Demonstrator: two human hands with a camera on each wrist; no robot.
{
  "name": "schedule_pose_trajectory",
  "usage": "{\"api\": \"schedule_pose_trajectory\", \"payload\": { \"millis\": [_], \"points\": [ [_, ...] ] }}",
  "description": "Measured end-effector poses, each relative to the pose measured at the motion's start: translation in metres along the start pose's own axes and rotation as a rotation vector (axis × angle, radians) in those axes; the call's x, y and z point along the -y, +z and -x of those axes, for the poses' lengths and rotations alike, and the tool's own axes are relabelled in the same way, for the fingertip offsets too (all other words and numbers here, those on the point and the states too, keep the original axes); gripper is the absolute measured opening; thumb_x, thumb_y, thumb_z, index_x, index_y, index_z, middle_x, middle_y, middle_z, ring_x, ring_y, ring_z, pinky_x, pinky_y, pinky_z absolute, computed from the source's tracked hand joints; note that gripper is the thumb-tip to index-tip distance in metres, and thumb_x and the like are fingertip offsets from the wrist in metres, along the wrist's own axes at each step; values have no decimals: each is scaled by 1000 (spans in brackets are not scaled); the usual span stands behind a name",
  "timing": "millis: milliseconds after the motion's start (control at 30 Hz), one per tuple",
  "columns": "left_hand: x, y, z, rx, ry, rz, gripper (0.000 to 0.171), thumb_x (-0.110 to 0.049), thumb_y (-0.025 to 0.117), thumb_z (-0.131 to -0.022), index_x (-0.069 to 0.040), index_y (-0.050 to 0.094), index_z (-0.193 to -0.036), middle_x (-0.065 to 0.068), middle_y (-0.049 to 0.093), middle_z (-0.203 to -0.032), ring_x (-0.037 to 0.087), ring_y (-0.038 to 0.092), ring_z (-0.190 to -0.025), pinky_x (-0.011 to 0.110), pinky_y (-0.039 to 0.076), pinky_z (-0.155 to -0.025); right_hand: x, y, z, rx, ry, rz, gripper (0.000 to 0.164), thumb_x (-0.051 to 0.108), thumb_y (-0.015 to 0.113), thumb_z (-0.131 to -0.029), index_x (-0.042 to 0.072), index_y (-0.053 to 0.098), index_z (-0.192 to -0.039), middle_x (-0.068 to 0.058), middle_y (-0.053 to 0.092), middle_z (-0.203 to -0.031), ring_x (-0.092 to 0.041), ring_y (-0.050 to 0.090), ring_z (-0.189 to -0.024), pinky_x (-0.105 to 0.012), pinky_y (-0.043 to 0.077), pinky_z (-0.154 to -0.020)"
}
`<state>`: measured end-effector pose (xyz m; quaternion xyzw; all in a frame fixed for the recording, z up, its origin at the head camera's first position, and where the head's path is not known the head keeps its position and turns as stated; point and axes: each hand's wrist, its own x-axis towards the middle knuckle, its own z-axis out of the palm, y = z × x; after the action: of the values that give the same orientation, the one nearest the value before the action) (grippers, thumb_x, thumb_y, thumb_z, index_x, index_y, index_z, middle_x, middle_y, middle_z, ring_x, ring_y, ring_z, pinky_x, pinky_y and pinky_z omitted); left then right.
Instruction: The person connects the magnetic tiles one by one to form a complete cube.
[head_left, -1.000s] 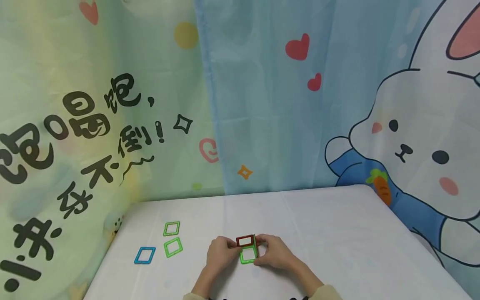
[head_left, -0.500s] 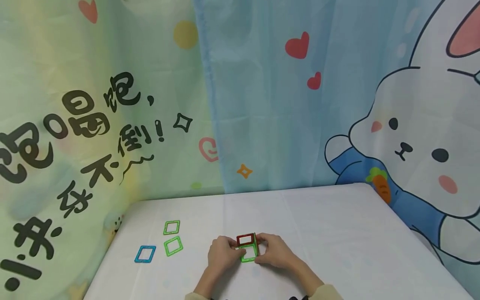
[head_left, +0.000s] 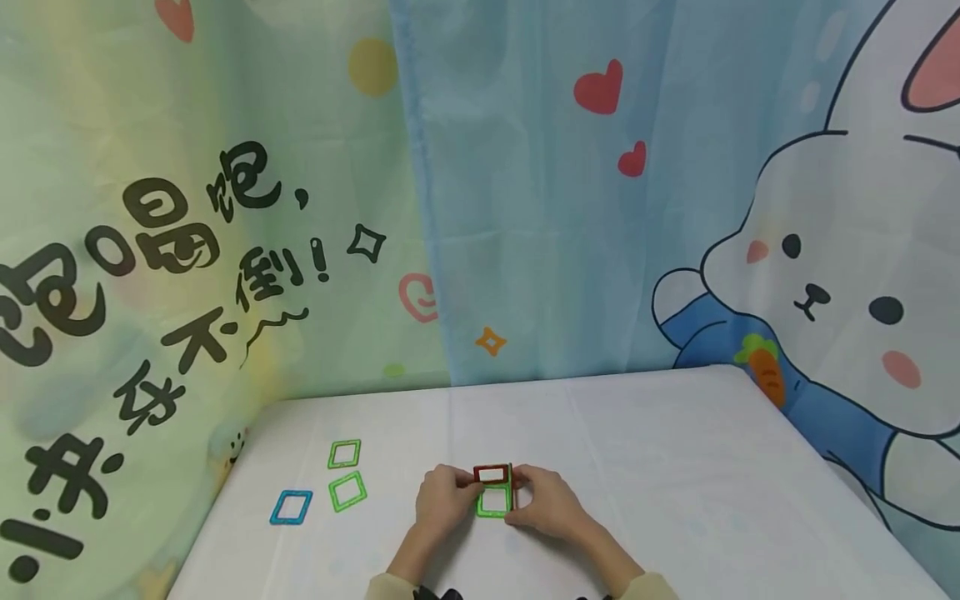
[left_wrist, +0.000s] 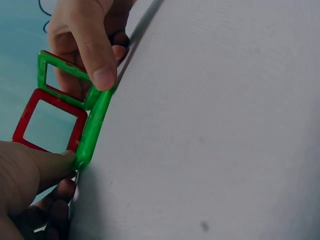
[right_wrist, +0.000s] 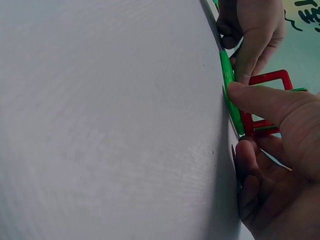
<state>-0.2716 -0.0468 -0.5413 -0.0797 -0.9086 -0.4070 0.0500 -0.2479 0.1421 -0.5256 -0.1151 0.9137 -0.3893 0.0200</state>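
Observation:
Three or so magnetic tiles, open square frames, stand joined between the hands. A green tile lies flat on the table, with a red tile upright along its far edge. On the right side stands another upright piece, green inside with red showing along its edge. The left hand pinches the red tile near its lower left corner, thumb in front. With thumb and fingers the right hand grips the right-hand upright piece, its thumb reaching the flat green tile's corner. Palms hide parts of the frames in both wrist views.
Left of the hands lie two loose green tiles, a far one and a nearer one, plus a blue tile. The white-covered table backs onto a printed curtain.
The joined tiles have turned slightly and now sit squarer to the head view. The left thumb has shifted back from over the green tile. The loose tiles stay put.

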Motion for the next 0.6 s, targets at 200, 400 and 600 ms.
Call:
{"api": "schedule_pose_trajectory", "payload": {
  "millis": [200,400,600],
  "points": [
    [-1,2,-5,-6,-1,4,11,-19,77,-81,-9,78,-82,-3,70,-70,5,56,-57,28,44,-51,-1,-2,-3,-5,9,10,59,18,89,-65,3,63,-116,3,64,-97,-29,59,-107,-53,40,-97],
    [-3,1,-9,5,20,-5,12,-20,77,-82,-8,78,-82,-5,69,-69,5,53,-55,27,42,-50,-1,-13,-7,86,-31,-42,59,10,86,-69,1,60,-121,1,63,-100,-26,59,-97,-52,44,-91],
    [1,4,-3,36,3,1,16,-22,74,-85,-7,78,-88,-6,68,-70,6,48,-53,27,38,-48,-5,-25,-5,183,-108,-87,44,0,70,-82,1,60,-125,-2,64,-99,-20,55,-83,-36,45,-67]
  ]
}}
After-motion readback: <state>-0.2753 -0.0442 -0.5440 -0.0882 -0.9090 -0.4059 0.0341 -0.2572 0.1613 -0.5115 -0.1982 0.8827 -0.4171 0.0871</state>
